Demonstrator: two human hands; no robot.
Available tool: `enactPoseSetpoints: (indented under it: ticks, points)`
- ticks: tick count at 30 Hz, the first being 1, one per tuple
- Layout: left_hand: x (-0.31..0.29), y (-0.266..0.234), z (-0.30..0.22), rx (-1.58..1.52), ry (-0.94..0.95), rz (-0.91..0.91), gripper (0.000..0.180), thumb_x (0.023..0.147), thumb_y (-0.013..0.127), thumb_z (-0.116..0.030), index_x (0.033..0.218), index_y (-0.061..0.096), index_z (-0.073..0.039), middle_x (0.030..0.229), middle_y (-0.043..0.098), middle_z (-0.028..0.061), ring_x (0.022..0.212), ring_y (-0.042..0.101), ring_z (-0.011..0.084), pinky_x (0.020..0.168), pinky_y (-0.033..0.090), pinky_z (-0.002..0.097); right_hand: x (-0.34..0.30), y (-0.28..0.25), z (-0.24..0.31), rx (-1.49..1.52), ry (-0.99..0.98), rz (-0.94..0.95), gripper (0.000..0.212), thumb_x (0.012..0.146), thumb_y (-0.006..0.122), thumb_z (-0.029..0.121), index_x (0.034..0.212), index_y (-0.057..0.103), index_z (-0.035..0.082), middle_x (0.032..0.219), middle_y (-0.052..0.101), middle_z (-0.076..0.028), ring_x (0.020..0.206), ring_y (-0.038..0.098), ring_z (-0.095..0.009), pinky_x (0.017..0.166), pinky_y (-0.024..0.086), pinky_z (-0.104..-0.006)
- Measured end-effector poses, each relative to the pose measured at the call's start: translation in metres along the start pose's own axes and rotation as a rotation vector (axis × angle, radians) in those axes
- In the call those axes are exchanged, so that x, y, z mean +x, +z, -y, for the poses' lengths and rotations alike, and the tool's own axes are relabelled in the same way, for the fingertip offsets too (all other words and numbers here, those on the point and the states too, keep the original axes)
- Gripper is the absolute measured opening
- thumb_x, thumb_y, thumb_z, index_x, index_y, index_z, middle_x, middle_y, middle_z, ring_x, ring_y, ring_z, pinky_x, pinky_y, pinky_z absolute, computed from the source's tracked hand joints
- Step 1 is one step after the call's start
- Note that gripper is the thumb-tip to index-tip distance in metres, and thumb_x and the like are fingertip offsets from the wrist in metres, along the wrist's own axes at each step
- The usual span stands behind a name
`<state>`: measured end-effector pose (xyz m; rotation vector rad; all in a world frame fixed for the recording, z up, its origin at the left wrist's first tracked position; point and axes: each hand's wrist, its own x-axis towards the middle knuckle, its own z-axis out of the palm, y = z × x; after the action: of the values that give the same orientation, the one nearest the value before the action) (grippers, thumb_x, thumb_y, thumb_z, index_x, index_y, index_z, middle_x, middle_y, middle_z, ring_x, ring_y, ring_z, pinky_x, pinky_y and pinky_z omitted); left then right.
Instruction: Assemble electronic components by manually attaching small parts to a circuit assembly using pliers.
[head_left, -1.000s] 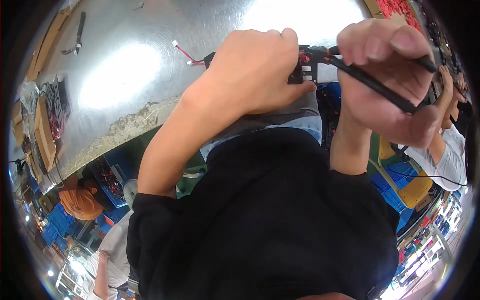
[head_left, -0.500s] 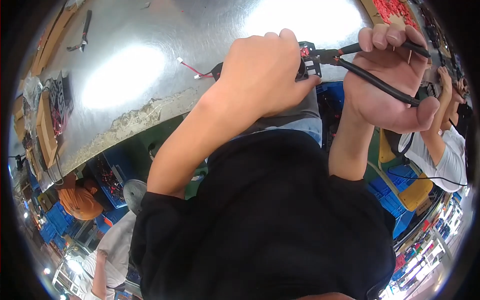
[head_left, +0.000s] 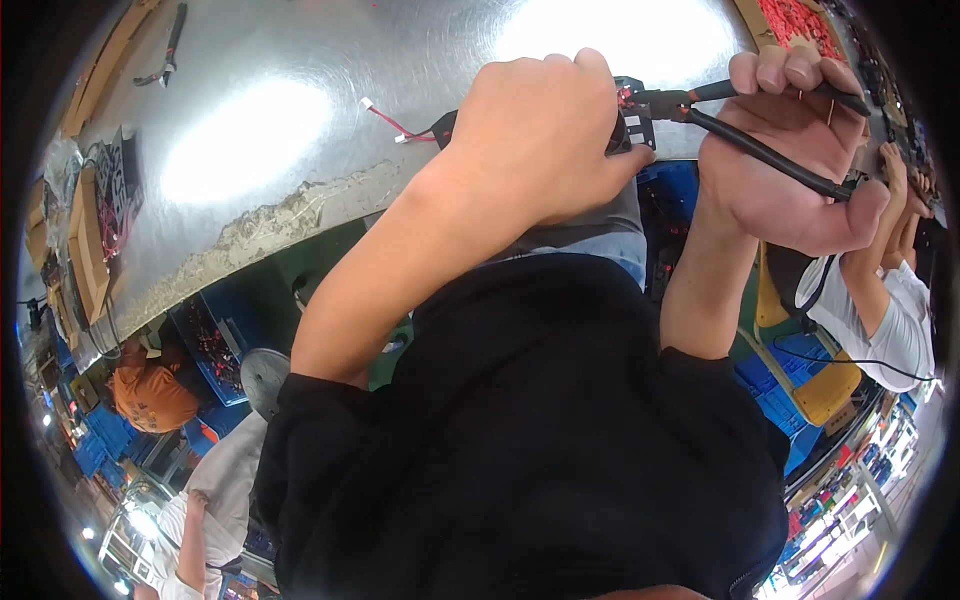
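Observation:
My left hand is closed round a black plastic part with red and white bits on its right end. Most of that part is hidden under my fingers. Thin red and black leads with small white connectors trail from its left side onto the table. In my right hand are black-handled pliers or cutters, fingers on one handle and thumb by the other, the handles spread apart. Their jaws lie at the red bit on the part's right end; whether they touch it I cannot tell.
Another pair of pliers lies at the far left of the metal table. A cardboard box of red pieces stands far right. Cardboard trays sit at the left edge. Co-workers, blue crates and a yellow chair surround the table.
Both hands, with the part and the pliers, appear slightly farther right and up. The jaws now overlap the red bit on the part more closely. Both grips stay the same.

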<state>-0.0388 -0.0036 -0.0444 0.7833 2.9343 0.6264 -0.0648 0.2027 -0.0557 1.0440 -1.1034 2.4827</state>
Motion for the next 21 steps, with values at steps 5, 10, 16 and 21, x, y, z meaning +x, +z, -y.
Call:
enactPoseSetpoints:
  ticks: [5, 10, 16, 21]
  points:
    - [0.001, -0.002, -0.002, 0.016, -0.007, 0.015, 0.057, 0.086, 0.069, -0.051, 0.094, 0.06, 0.004, 0.077, 0.067, 0.0204, 0.074, 0.069, 0.0377, 0.065, 0.055, 0.0432, 0.005, 0.0, 0.004, 0.012, 0.023, 0.063, 0.084, 0.083, 0.051, 0.064, 0.127, 0.055, -0.006, 0.112, 0.056, -0.019, 0.099, 0.05, -0.028, 0.085, 0.039, -0.0423]
    - [0.001, 0.001, -0.003, -0.001, -0.007, -0.014, 0.056, 0.086, 0.07, -0.05, 0.096, 0.061, 0.005, 0.078, 0.068, 0.0211, 0.076, 0.069, 0.0385, 0.066, 0.055, 0.0435, 0.013, 0.0, 0.008, -0.01, 0.072, 0.295, 0.087, 0.084, 0.054, 0.066, 0.129, 0.053, -0.008, 0.118, 0.055, -0.021, 0.104, 0.05, -0.03, 0.088, 0.038, -0.0451]
    - [-0.002, 0.008, 0.0, 0.048, 0.045, -0.14, 0.05, 0.078, 0.078, -0.045, 0.085, 0.063, 0.002, 0.07, 0.067, 0.0148, 0.069, 0.071, 0.0301, 0.062, 0.057, 0.038, 0.026, 0.028, -0.001, -0.162, 0.136, 0.285, 0.078, 0.088, 0.048, 0.062, 0.121, 0.054, -0.009, 0.11, 0.056, -0.02, 0.097, 0.052, -0.028, 0.084, 0.04, -0.0428]
    - [-0.002, 0.005, -0.005, 0.004, -0.01, -0.092, 0.054, 0.083, 0.075, -0.049, 0.091, 0.062, 0.003, 0.077, 0.069, 0.019, 0.072, 0.07, 0.0355, 0.064, 0.057, 0.0403, 0.037, 0.069, -0.009, -0.429, 0.193, 0.039, 0.06, 0.092, 0.044, 0.052, 0.108, 0.056, -0.005, 0.094, 0.055, -0.014, 0.083, 0.051, -0.021, 0.073, 0.04, -0.0355]
